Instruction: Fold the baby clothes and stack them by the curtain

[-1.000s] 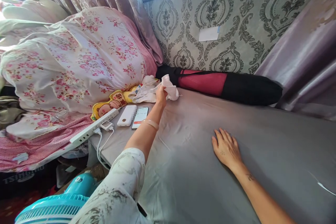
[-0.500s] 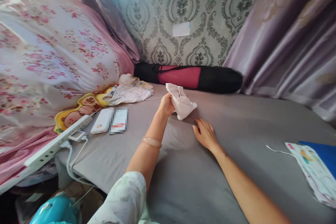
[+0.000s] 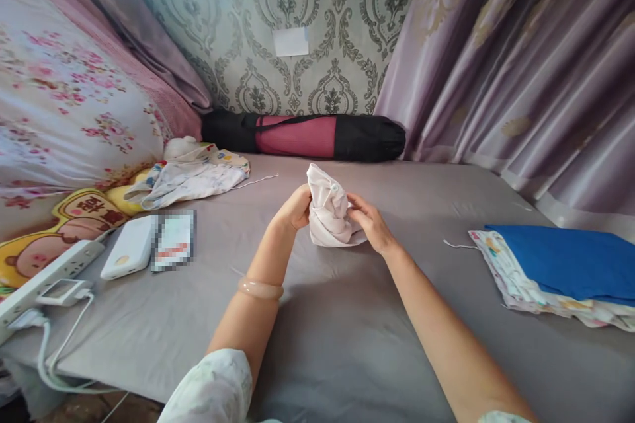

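A crumpled pale pink piece of cloth (image 3: 328,221) with a small round snap or button is held up just over the grey sheet, in the middle of the head view. My left hand (image 3: 296,207) grips its left side, fingers partly hidden behind the fabric. On the other side, my right hand (image 3: 371,221) has its thumb in front and its fingers curled round the cloth's right edge. A pale bangle (image 3: 260,288) circles my left forearm.
Folded patterned cloths (image 3: 536,297) with a blue one (image 3: 570,261) on top lie to the right. Leftward are a loose printed garment (image 3: 198,175), a white power bank (image 3: 129,244), a blurred packet (image 3: 173,241) and a power strip (image 3: 54,277). A black-and-red roll bag (image 3: 297,137) lies along the wall.
My right hand has come up from the sheet and taken hold of the cloth's right side. The view has swung right, showing more of the folded stack.
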The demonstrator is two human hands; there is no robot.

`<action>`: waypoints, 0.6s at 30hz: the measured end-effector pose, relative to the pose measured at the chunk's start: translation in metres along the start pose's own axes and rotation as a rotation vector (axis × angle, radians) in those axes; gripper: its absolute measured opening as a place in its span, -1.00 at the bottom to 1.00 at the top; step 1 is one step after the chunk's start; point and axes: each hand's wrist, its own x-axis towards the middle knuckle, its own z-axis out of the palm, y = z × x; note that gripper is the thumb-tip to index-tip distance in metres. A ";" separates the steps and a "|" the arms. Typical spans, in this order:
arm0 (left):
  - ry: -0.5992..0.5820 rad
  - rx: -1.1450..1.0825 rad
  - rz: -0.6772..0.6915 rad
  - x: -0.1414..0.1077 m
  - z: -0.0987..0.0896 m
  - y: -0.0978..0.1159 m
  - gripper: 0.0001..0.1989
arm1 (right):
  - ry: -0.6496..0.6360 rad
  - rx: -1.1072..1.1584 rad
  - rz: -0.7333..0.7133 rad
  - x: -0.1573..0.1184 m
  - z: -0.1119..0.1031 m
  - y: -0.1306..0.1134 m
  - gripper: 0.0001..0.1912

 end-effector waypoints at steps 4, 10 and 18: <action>-0.012 0.116 0.105 -0.004 0.001 0.001 -0.82 | -0.038 0.117 0.076 0.001 0.004 0.002 -0.74; 0.021 0.182 0.203 -0.007 -0.001 0.003 -0.78 | 0.057 0.306 0.071 0.003 -0.005 0.002 -0.76; 0.097 0.230 0.176 -0.010 0.008 0.000 -0.74 | 0.019 0.264 0.129 0.003 0.003 0.002 -0.69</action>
